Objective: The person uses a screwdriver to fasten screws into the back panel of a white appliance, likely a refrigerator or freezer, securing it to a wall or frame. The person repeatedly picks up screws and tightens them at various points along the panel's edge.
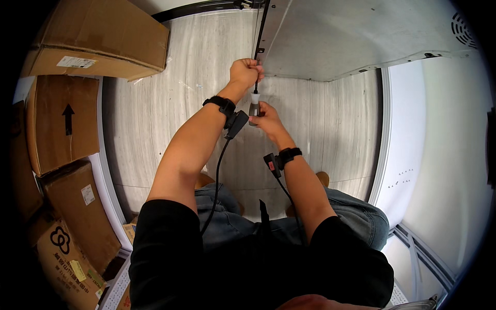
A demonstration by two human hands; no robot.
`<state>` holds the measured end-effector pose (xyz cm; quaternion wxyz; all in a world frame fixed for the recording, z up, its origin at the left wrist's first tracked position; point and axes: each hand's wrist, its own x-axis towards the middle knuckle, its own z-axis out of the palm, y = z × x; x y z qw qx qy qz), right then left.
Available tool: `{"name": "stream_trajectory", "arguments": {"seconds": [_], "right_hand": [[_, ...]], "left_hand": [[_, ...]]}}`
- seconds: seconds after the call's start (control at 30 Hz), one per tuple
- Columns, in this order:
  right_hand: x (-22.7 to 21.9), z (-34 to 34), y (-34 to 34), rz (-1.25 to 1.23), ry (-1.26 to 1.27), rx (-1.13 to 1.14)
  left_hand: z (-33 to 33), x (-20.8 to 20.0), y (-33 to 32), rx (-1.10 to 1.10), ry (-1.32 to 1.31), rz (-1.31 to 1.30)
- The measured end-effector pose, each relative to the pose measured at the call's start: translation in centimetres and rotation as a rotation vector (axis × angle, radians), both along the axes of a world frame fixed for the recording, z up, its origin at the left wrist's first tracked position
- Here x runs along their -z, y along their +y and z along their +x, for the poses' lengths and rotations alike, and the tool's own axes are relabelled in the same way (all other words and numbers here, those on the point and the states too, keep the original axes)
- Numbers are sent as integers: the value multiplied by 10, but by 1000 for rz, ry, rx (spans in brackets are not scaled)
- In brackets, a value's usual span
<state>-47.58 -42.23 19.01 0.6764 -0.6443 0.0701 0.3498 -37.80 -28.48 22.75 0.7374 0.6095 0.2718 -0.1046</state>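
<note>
My right hand (269, 120) is wrapped round the handle of a screwdriver (254, 109), which has a dark grip with a pale grey collar. Its thin black shaft points away from me toward the edge of a large grey metal panel (320, 39). Just beyond the handle, my left hand (244, 73) is closed with thumb and fingers pinched at the far part of the shaft, beside the panel's left edge. The screwdriver's tip is hidden by those fingers. I cannot make out whether they also hold a small part. Each wrist wears a black strap with a cabled black device.
Cardboard boxes (64, 121) are stacked along the left side, with a larger carton (103, 39) at the far left. On the right stands a white panel (439, 144) beside a metal frame (423, 253). Pale wood-look flooring (150, 119) lies under my hands.
</note>
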Motion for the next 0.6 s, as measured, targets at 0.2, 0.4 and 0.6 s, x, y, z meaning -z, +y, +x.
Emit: {"name": "stream_trajectory", "arguments": {"seconds": [0.2,0.4,0.6], "right_hand": [[12,0,11,-320,-187,-43],[-22,-6,15,-215,34,64],[-17,-3,-9,321,298,-40]], "left_hand": [[-5,1,-3,88,-118,402],[-2,-2,-1,94,-39,438],[0,-4,4,79,-6,66]]}}
